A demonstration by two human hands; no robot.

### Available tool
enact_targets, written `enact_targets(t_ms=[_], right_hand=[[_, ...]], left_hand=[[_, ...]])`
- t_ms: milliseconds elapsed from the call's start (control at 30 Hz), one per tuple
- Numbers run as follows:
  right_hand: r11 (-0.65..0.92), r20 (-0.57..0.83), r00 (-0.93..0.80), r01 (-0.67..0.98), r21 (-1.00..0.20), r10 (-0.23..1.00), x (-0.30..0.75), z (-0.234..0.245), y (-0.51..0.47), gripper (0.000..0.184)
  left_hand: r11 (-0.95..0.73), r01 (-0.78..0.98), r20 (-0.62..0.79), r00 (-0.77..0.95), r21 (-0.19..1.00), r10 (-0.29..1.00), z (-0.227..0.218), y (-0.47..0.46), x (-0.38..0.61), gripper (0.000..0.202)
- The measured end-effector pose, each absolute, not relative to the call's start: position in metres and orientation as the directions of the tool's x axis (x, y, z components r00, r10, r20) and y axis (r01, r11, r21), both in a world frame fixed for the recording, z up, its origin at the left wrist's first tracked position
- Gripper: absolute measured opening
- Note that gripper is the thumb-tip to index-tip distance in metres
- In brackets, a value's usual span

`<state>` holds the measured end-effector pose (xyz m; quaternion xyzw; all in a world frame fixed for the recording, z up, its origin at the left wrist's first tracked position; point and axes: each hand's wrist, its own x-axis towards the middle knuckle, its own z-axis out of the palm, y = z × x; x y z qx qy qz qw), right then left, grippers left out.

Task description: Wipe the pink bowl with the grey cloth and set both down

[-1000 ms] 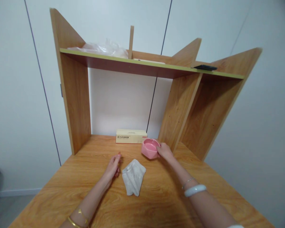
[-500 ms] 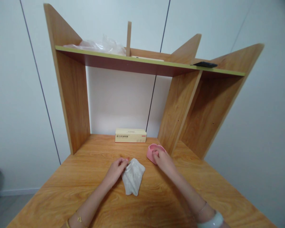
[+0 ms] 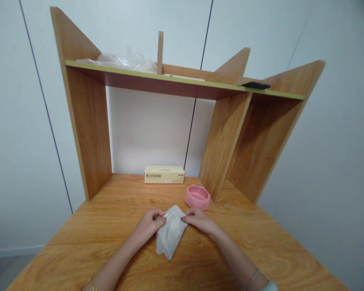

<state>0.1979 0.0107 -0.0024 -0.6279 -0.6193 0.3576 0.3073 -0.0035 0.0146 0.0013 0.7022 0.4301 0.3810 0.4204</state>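
Note:
A crumpled white cloth [image 3: 170,231] lies on the wooden desk [image 3: 94,238] in front of me. My left hand [image 3: 150,223] pinches its upper left edge with closed fingers. My right hand [image 3: 197,218] pinches the upper right edge the same way. A small pink bowl [image 3: 197,197] stands by itself just beyond my right hand, close to the shelf's upright panel.
A long beige box [image 3: 164,174] sits at the back of the desk against the white wall. The wooden shelf unit [image 3: 87,121] rises over the desk; on its top board lie a clear plastic bag [image 3: 124,61] and a dark flat object [image 3: 256,85].
My right hand set the pink bowl down on the desk and moved left to the cloth. My left hand closed on the cloth's other edge.

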Motion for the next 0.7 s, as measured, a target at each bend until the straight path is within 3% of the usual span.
enact_targets(t_ms=[167, 333, 500, 600, 633, 700], right_hand=[[-0.073, -0.057, 0.051, 0.428, -0.901, 0.997, 0.231, 0.009, -0.018, 0.022], [-0.093, -0.026, 0.201, 0.334, -0.938, 0.979, 0.265, 0.007, -0.047, 0.031], [-0.115, -0.016, 0.25, 0.384, -0.916, 0.968, 0.283, -0.001, -0.061, 0.03], [-0.13, 0.01, 0.271, 0.495, -0.859, 0.963, 0.29, -0.013, -0.064, 0.025], [-0.128, 0.038, 0.286, 0.541, -0.831, 0.958, 0.292, -0.017, -0.064, 0.024], [-0.121, 0.096, 0.311, 0.608, -0.784, 0.946, 0.295, -0.025, -0.065, 0.02]], left_hand=[[-0.212, 0.166, 0.179, 0.192, 0.963, 0.965, 0.005, 0.025, -0.013, 0.021], [-0.189, 0.231, 0.168, 0.111, 0.954, 0.98, 0.003, 0.034, -0.022, 0.018], [-0.15, 0.382, 0.144, 0.042, 0.912, 0.989, -0.006, 0.037, -0.026, 0.015], [-0.127, 0.471, 0.14, 0.009, 0.873, 0.99, -0.009, 0.036, -0.027, 0.007], [-0.149, 0.513, 0.174, 0.0, 0.846, 0.985, -0.008, 0.035, -0.027, 0.002], [-0.262, 0.608, 0.305, 0.033, 0.75, 0.952, -0.004, 0.03, -0.026, 0.014]])
